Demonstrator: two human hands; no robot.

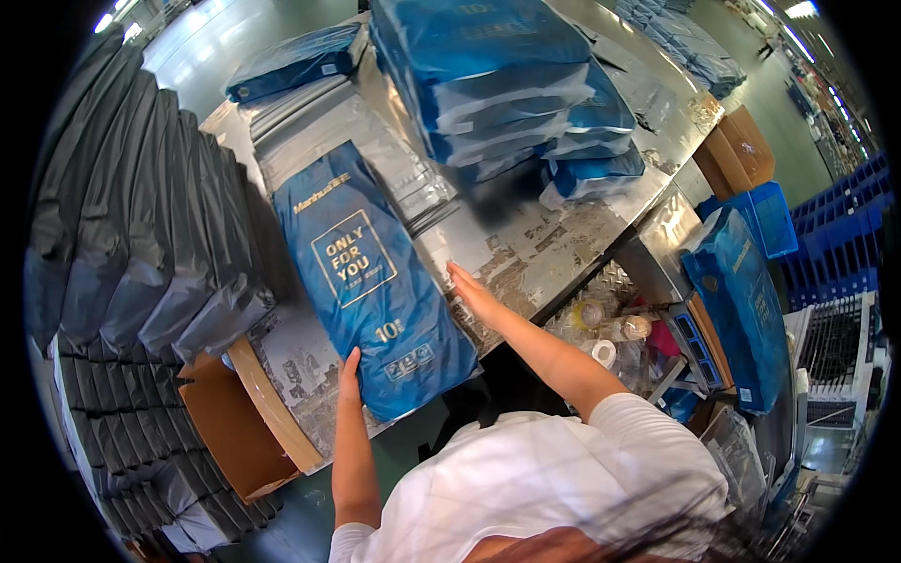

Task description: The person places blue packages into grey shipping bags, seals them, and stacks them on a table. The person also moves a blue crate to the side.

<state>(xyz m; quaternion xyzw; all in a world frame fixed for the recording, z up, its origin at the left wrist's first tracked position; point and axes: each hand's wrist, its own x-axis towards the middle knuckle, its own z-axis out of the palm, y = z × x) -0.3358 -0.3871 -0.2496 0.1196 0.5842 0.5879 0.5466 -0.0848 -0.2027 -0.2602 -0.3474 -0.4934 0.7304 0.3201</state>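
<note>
Just at table edge (533,317), blue package (361,277)

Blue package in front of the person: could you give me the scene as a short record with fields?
Main item: blue package, lying on a worn table
Left grip: left hand, thumb at the package's near left edge, fingers hidden
Right grip: right hand, open, beside the right edge; contact unclear
Beyond: stacked blue packages
Left side: dark grey packages, open carton

There're 2 hands (348,377) (474,296), 1 blue pkg (375,281) btwn, 2+ ctns (225,418) (751,155), 1 bright-blue bin (775,221).
</note>
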